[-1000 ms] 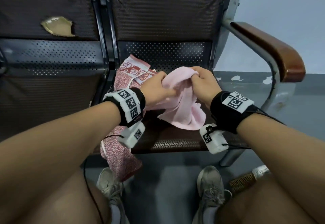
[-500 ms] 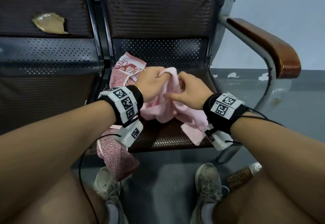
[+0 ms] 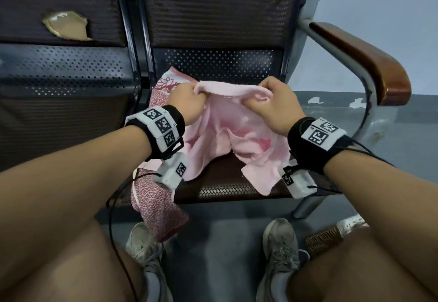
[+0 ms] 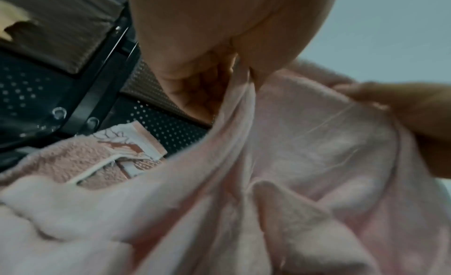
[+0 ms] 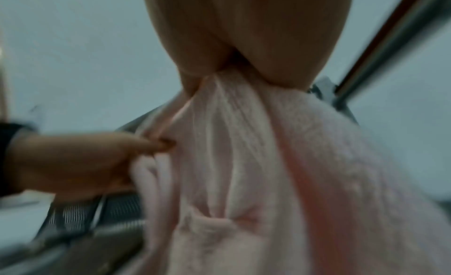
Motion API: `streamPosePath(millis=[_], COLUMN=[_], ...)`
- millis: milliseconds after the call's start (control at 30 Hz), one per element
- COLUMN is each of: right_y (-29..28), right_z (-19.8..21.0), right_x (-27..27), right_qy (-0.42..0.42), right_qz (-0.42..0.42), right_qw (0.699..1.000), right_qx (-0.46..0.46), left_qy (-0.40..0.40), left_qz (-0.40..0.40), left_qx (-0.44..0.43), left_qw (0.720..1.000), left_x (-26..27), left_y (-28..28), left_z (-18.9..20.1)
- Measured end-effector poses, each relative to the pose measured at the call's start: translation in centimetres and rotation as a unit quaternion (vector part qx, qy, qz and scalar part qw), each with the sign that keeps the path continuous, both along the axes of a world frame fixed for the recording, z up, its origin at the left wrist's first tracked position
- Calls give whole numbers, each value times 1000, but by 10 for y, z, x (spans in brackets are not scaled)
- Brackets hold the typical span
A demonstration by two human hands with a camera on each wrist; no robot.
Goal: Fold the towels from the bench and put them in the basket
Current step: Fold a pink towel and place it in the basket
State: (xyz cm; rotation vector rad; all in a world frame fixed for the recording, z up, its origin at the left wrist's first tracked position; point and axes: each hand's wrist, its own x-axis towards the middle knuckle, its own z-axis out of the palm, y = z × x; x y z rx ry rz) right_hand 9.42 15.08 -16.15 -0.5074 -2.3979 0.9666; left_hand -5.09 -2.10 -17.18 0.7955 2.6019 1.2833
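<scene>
A pale pink towel (image 3: 233, 133) hangs crumpled between my two hands above the bench seat (image 3: 225, 178). My left hand (image 3: 187, 101) grips its top edge at the left, and my right hand (image 3: 272, 102) pinches the same edge at the right. In the left wrist view the pink towel (image 4: 305, 163) runs up into my left hand (image 4: 234, 63). In the right wrist view the pink towel (image 5: 256, 173) bunches into my right hand (image 5: 229, 66). A red patterned towel (image 3: 156, 197) lies under it at the seat's left and droops over the front edge. No basket is in view.
The bench has a brown wooden armrest (image 3: 365, 60) on a metal frame at the right. A torn patch (image 3: 66, 25) shows in the left seat's backrest. My shoes (image 3: 279, 247) stand on the grey floor below, and a brush (image 3: 331, 235) lies at the right.
My hands have moved apart along the pink towel's top edge, stretching it out between them. The towel hangs more open than a second ago.
</scene>
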Motion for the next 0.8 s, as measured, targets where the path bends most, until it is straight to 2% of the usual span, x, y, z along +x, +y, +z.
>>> streamPosePath(millis=[67, 167, 200, 267, 333, 433, 533, 600, 667, 733, 800], right_y=[0, -3, -5, -11, -16, -22, -27, -30, -34, -38, -41], right_z=[1, 3, 5, 9, 12, 16, 20, 21, 17, 12, 11], right_x=[3, 7, 7, 8, 9, 12, 15, 15, 14, 12, 7], right_qy=[-24, 3, 14, 22, 13, 8, 6, -57, -165, -249, -268], right_qz=[10, 26, 36, 53, 65, 100, 142, 181, 203, 183, 139], right_qw=[998, 999, 999, 996, 993, 990, 983, 967, 943, 925, 930], right_qx=[49, 35, 39, 69, 102, 103, 116, 169, 206, 220, 209], left_qy=[-44, -101, -146, -263, -328, -325, -266, -229, -230, -248, -265], left_qz=[21, 54, 57, 45, 38, 51, 72, 73, 43, 11, -6], left_qx=[19, 51, 80, 162, 223, 262, 227, 219, 246, 270, 283], left_qw=[999, 992, 984, 950, 917, 907, 934, 946, 941, 930, 922], left_x=[1, 2, 3, 8, 15, 18, 17, 19, 23, 29, 35], left_y=[2, 5, 6, 12, 17, 23, 26, 26, 25, 25, 27], left_z=[6, 13, 14, 16, 19, 23, 26, 27, 29, 32, 36])
